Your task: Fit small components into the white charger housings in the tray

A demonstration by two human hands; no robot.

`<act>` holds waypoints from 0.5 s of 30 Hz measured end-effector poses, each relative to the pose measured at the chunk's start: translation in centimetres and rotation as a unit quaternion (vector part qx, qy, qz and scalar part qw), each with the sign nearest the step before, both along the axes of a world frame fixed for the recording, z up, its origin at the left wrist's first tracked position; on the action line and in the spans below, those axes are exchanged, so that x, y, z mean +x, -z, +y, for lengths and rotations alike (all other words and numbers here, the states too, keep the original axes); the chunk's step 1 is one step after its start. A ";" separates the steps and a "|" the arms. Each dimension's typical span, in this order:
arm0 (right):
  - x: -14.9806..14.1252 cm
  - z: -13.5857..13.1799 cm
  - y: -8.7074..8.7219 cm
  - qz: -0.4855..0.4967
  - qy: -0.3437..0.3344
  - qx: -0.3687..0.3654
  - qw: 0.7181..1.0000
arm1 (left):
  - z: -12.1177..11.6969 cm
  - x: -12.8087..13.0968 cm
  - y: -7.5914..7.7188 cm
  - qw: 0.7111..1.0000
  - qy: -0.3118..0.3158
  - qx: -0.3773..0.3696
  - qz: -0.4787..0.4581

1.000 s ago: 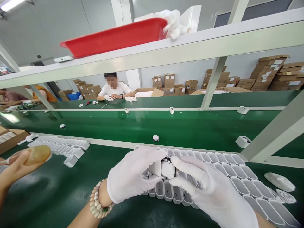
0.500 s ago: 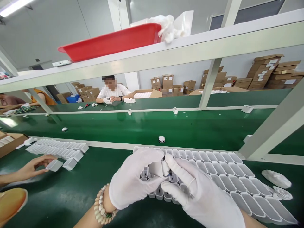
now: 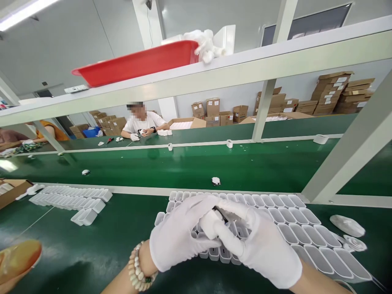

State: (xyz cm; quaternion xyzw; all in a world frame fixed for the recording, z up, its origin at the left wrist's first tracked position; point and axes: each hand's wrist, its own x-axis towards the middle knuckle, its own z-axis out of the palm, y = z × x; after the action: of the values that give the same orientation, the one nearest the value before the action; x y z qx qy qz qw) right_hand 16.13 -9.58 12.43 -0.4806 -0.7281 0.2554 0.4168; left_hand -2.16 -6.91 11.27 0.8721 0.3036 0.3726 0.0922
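A small white housing [image 3: 210, 223] is held in the air b/w the two gloved hands, above the rows of open white cups [image 3: 318, 258] on the green table [image 3: 128, 216]. A dark part [image 3: 221, 213] is seen at its upper end, partly covered by the fingers, so its exact seating cannot be told.

The housing is prob. light and rather stiff, like thin moulded plastic. Its surface looks smooth, so w/ fabric gloves some slipping could be expected. The dark part should be treated as the more fragile one, b/c small components may be bent or scratched by hard pressure. The best hold is prob. on the broad outer walls of the housing, w/ light force; the dark part should be touched only at its edge.

By the left hand [image 3: 180, 239] the housing is gripped from the side, w/ the fingers curved over the top and the thumb below; the opening is small, approx. the housing's width. By the right hand [image 3: 266, 249] it is met from the opposite side: the fingers are bent, one is laid across the near face, and the others are arched over the dark part. The fingertips of both hands are brought close together, and the forearms come in from the lower corners, incl. the left one w/ a bead bracelet [image 3: 137, 269] at the wrist.
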 end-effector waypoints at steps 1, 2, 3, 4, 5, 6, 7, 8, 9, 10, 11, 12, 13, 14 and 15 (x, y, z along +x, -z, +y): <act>0.1 0.0 -0.2 0.017 -0.026 -0.017 0.999 | 0.1 -0.3 -0.2 0.999 0.010 -0.025 0.028; 0.1 0.1 -0.4 0.034 -0.051 -0.040 0.997 | 0.2 -0.7 -0.4 0.997 0.013 -0.050 0.051; 0.1 0.1 -0.4 0.046 -0.075 -0.067 0.994 | 0.3 -0.9 -0.7 0.995 0.011 -0.069 0.065; 0.0 0.1 -0.2 0.055 -0.097 -0.095 0.989 | 0.3 -1.1 -0.9 0.994 0.012 -0.082 0.070; -0.1 0.1 0.0 0.061 -0.118 -0.120 0.984 | 0.4 -1.2 -1.1 0.993 0.018 -0.093 0.071; -0.2 0.1 0.2 0.066 -0.138 -0.139 0.978 | 0.4 -1.1 -1.3 0.992 0.030 -0.102 0.075; -0.4 0.2 0.6 0.072 -0.155 -0.151 0.974 | 0.5 -1.0 -1.5 0.990 0.045 -0.110 0.082; -0.5 0.2 0.8 0.080 -0.169 -0.158 0.970 | 0.5 -0.7 -1.8 0.987 0.060 -0.118 0.093; -0.7 0.1 1.1 0.091 -0.177 -0.163 0.966 | 0.6 -0.5 -2.0 0.983 0.076 -0.127 0.108; -0.8 0.1 1.3 0.107 -0.179 -0.171 0.963 | 0.7 -0.2 -2.3 0.979 0.089 -0.136 0.125; -0.9 0.0 1.3 0.124 -0.183 -0.185 0.958 | 0.9 0.0 -2.5 0.975 0.099 -0.143 0.139; -1.1 0.0 1.3 0.140 -0.187 -0.201 0.952 | 1.0 0.1 -2.7 0.972 0.106 -0.147 0.150; -1.2 -0.1 1.3 0.154 -0.191 -0.214 0.946 | 1.2 0.3 -2.9 0.970 0.111 -0.148 0.158; -1.3 -0.2 1.1 0.165 -0.194 -0.220 0.941 | 1.3 0.4 -2.9 0.969 0.113 -0.146 0.161; -1.4 -0.2 1.0 0.173 -0.200 -0.222 0.938 | 1.4 0.5 -2.9 0.970 0.116 -0.144 0.160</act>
State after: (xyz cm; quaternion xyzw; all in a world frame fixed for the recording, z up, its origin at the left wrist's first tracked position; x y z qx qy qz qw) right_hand 14.72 -9.82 11.46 -0.3536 -0.6507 0.5682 0.3589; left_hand -1.68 -5.51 14.15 0.9274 0.2612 0.1672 0.2092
